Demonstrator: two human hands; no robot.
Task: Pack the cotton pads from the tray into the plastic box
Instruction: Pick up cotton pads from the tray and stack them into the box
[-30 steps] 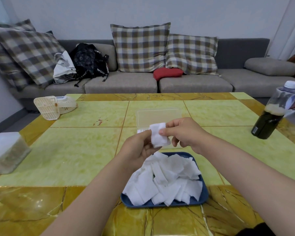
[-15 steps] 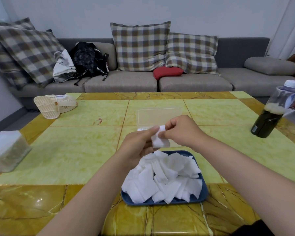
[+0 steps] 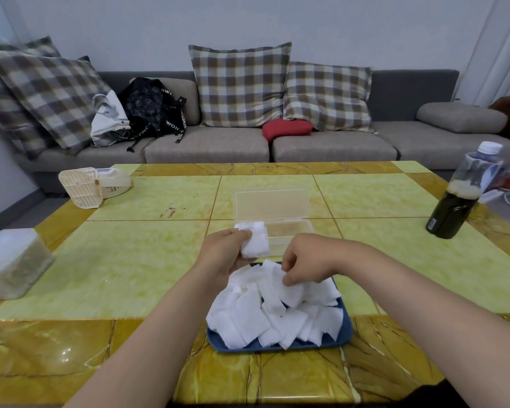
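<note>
We see left hand [image 3: 223, 254] fingers curled round small stack of cotton pads [image 3: 256, 244], held at near-left corner of open plastic box [image 3: 292, 232]; right hand [image 3: 309, 259] fingers pinch pad [image 3: 292, 293] atop white heap [image 3: 248, 313] in blue tray [image 3: 277, 346], on yellow bench [image 3: 130, 260].

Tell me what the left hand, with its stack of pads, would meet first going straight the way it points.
Most likely the open plastic box: the left hand points forward, and its stack of cotton pads sits right at the box's near left corner. Depth is unclear there.
</note>
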